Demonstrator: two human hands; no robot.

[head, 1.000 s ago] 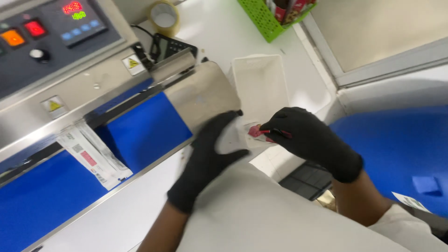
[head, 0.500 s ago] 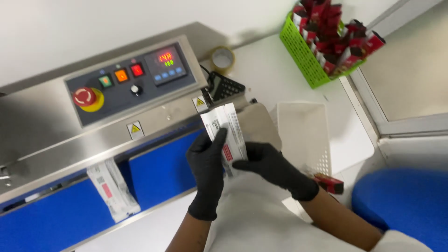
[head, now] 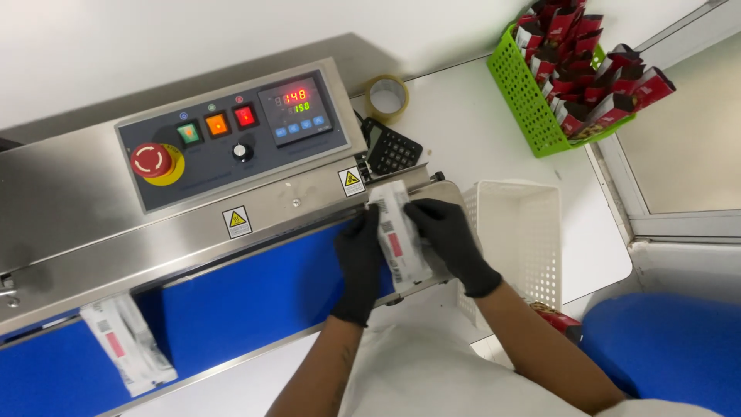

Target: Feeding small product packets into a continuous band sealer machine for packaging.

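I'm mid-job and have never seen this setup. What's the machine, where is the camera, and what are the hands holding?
The view comes from a camera on the worker's head, looking down. The steel machine has a control panel with buttons and a blue belt. The left hand and right hand, both in black gloves, hold a white packet at the belt's right end. Another packet lies further left on the belt. Nearby: white basket, green basket of red packs, tape roll, calculator.

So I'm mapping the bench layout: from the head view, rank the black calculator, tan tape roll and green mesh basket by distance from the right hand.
1. Black calculator, just beyond the right hand.
2. Tan tape roll, farther back.
3. Green mesh basket, far right corner.
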